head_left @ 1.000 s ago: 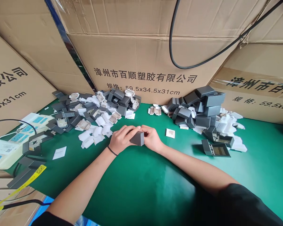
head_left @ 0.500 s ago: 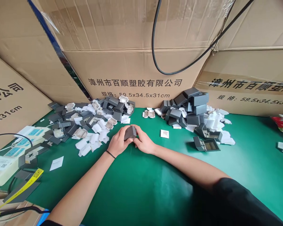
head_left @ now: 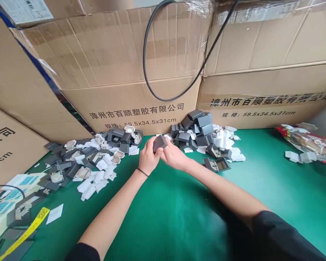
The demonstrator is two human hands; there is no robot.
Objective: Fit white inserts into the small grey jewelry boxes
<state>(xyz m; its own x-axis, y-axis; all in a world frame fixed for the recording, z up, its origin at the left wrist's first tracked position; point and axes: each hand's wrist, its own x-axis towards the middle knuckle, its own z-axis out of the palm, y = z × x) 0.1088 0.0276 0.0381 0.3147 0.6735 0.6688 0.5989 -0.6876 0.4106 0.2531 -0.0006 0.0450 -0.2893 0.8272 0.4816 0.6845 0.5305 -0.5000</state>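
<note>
- Since the earlier frame, the small grey box has come up off the green surface, where it sat low between the hands. It is now held higher and tilted, one corner pointing up.
- The left hand is closed on the grey box from the left and below. A thin black band circles its wrist.
- The right hand grips the same box from the right, and its fingers meet those of the left hand under the box.
- The grey box is clear of the surface, in front of the gap between the two heaps.
- The right heap, just beyond the right hand, consists of closed grey boxes stacked on white inserts.
- An open grey box lies flat on the surface beside that heap, apart from the hands.
- The left heap is a spread of flat grey pieces and white inserts that reaches the near left of the surface.
- Cardboard cartons with printed lettering stand along the back edge, and a black cable loops across their faces.
- At the far left are white power strips, a strip of yellow tape and a white card.
- At the far right, a red printed bag lies with loose white pieces beside it.
</note>
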